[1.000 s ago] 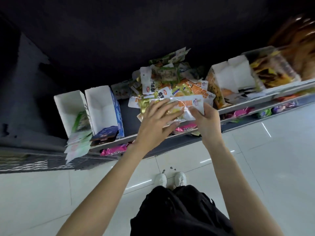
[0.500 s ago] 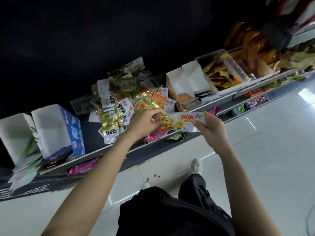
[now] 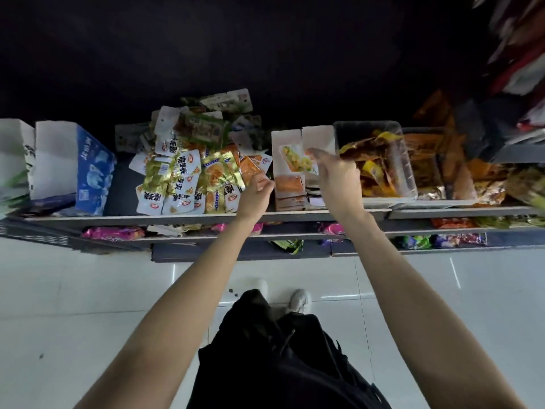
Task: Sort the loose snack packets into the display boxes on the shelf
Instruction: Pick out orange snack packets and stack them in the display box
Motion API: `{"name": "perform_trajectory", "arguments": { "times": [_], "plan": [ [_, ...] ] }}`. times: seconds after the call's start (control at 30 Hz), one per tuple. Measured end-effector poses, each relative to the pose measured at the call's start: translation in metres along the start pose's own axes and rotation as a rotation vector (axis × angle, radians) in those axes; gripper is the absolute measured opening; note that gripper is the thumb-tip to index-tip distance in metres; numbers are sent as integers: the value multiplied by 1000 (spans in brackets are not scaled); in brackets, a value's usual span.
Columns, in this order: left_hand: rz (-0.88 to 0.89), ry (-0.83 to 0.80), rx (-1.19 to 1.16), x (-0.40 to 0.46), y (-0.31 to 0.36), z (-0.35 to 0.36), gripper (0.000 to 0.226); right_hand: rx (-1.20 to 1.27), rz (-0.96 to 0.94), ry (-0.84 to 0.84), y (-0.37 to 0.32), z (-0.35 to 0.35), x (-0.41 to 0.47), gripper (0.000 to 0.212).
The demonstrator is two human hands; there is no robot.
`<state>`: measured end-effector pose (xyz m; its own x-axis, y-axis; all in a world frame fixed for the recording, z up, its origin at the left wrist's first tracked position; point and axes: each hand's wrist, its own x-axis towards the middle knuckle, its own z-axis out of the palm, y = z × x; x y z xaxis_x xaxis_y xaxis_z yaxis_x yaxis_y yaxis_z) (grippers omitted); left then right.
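A heap of loose snack packets (image 3: 191, 172) in white, gold and orange lies on the top shelf (image 3: 206, 216). Right of it stands a white display box (image 3: 290, 140) with its flaps up and orange packets stacked inside. My right hand (image 3: 333, 169) holds a white packet with a yellow picture (image 3: 298, 159) over that box's opening. My left hand (image 3: 256, 191) hovers at the heap's right edge, fingers curled, holding nothing that I can see.
A blue and white display box (image 3: 88, 169) and another white box (image 3: 14, 149) stand at the left. A clear plastic bin (image 3: 407, 160) of brown and yellow packets sits right of the white box, more orange packets beyond it. Lower shelves carry pink and green packets. White tiled floor below.
The packet, held by both hands in front of the heap, has gone right over the white box in my right hand alone. My left hand let go of it.
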<state>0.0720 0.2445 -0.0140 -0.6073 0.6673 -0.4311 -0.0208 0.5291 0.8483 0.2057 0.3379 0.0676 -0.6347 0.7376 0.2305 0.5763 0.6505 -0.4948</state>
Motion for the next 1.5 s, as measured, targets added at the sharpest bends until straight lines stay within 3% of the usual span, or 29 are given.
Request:
{"name": "perform_trajectory", "arguments": {
  "times": [0.1,0.2,0.27,0.37,0.5,0.63,0.8,0.97,1.13,1.3,1.4,1.5],
  "plan": [
    [-67,-50,-75,1,-3,12,42,-428,-142,-315,-7,24,19,53],
    [-105,-26,-219,2,-4,19,37,-622,-269,-456,-9,36,22,48],
    [-140,-7,-305,4,-5,20,19,-658,-340,-536,-6,41,19,46],
    [-112,-19,-296,4,-7,19,20,-636,-407,-717,5,45,14,43],
    [-56,-66,-236,-1,-8,15,20,-560,-422,-774,9,46,11,32],
    [33,-88,-11,-13,-7,-3,35,-471,-403,-633,9,44,11,34],
    [272,266,376,-32,-37,-52,24,-3,-286,-361,-30,41,3,28],
    [292,484,627,-13,-81,-106,25,35,-211,-522,-61,100,2,32],
    [98,319,741,19,-105,-143,44,-201,23,-672,-72,164,16,41],
    [100,185,668,29,-115,-159,41,-455,208,-599,-87,206,22,62],
    [137,181,696,31,-115,-162,42,-449,284,-512,-88,218,27,51],
    [144,120,817,31,-112,-165,44,-274,330,-473,-93,208,29,33]
  ]
}}
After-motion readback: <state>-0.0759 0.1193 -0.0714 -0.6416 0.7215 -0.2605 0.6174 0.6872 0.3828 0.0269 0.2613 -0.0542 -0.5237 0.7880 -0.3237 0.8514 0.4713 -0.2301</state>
